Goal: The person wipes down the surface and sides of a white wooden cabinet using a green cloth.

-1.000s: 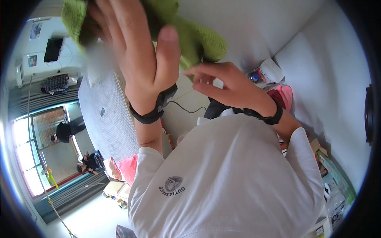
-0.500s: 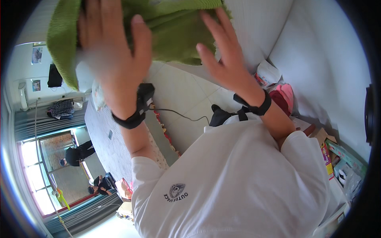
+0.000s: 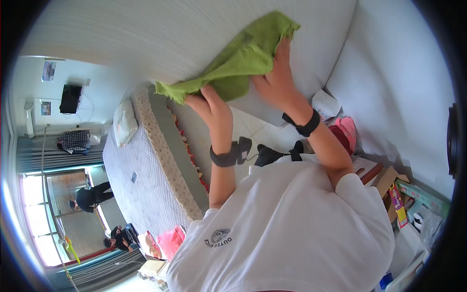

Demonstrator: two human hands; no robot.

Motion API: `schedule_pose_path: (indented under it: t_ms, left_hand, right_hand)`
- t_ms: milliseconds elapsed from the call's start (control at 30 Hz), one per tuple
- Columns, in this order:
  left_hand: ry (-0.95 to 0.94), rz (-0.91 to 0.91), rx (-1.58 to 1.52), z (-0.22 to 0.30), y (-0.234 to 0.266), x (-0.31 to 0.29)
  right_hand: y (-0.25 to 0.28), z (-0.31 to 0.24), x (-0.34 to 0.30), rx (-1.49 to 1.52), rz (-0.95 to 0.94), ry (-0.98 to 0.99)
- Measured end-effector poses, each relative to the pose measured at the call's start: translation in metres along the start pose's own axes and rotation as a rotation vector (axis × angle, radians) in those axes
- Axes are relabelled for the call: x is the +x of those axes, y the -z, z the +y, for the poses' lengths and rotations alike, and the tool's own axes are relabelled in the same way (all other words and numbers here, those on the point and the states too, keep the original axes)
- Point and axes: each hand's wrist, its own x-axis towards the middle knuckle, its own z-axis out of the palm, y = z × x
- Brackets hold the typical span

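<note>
A green towel-like cloth (image 3: 232, 65) with frayed edges stretches slantwise in front of a pale wood-grain panel (image 3: 160, 34). My left hand (image 3: 214, 111) grips its lower left part, the thumb on the near side and the other fingers partly hidden behind the fabric. Higher up, my right hand (image 3: 278, 82) has hold of the cloth's right end, its fingertips partly covered. The cloth is creased between the two hands. Whether it touches the panel, I cannot tell. Each wrist wears a black band.
Left of me stands a bed (image 3: 141, 175) with a quilted cover, a wrapped pillow (image 3: 125, 124) and a phone-like slab. Two people (image 3: 92, 197) are near the window. At my right, beside a white wall, are pink fabric (image 3: 346, 129) and opened boxes (image 3: 389, 182).
The cloth was close and spread wide, with both hands' fingers apart. Now it is farther off and more gathered, and both hands have closed on it; my left hand has moved right.
</note>
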Motion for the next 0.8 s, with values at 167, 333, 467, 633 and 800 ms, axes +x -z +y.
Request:
schedule_pose_path:
  t_ms: [167, 333, 467, 633, 800]
  left_hand:
    - [0.155, -0.073, -0.042, 0.030, 0.012, 0.051]
    - [-0.037, -0.185, 0.110, -0.040, 0.039, 0.037]
    - [0.237, -0.229, -0.123, -0.066, 0.031, -0.042]
    - [0.160, -0.081, 0.030, -0.011, 0.021, 0.006]
    - [0.019, 0.038, -0.041, 0.028, 0.012, 0.065]
  right_hand:
    - [0.016, 0.000, 0.084, -0.010, 0.045, 0.190]
    - [-0.006, -0.053, 0.061, 0.021, 0.044, 0.277]
    - [-0.014, 0.000, -0.029, -0.212, -0.354, 0.202]
    - [0.013, 0.019, 0.040, -0.264, -0.063, 0.180]
    - [0.028, -0.029, 0.114, -0.135, 0.034, 0.261]
